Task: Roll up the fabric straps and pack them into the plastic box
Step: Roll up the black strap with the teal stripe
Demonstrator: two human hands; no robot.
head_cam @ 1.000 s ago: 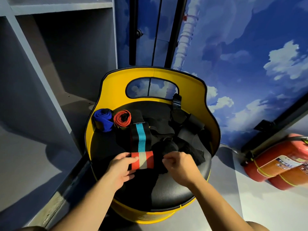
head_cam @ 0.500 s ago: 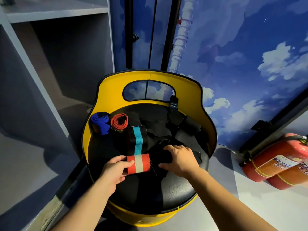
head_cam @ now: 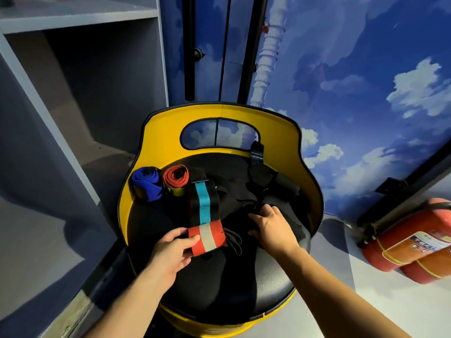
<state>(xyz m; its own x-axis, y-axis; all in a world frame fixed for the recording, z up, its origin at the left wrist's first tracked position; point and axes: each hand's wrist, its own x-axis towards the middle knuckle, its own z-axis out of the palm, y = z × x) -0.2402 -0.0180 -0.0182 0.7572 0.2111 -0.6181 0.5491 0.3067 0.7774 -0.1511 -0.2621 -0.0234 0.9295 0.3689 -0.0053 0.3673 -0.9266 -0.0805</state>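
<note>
Left hand point(head_cam: 170, 250) has its thumb and fingers pinched on the left end of the half-rolled strap point(head_cam: 208, 237), the red one with the pale stripe down the middle. That roll lies crosswise near the middle of the black seat point(head_cam: 244, 289), its long axis running left to right, and the unrolled part, black with a teal stripe point(head_cam: 203, 203), runs straight away from it toward the back edge of the seat. So any further rolling goes away from the person, along that tail.

Right hand point(head_cam: 273, 228) is off the roll, just to its right, fingers spread and curled down into the pile of black straps point(head_cam: 256, 189). Can't tell if it's actually gripping one or just pressing, black on black hides it. A thin black loop point(head_cam: 234, 242) lies between the roll and that hand.

Two finished rolls, blue point(head_cam: 146, 182) and red point(head_cam: 176, 178), are parked at the back left edge of the seat against the yellow backrest point(head_cam: 161, 137).

No plastic box anywhere in view, so packing looks a way off. Fire extinguishers point(head_cam: 410, 242) on the floor to the right.
</note>
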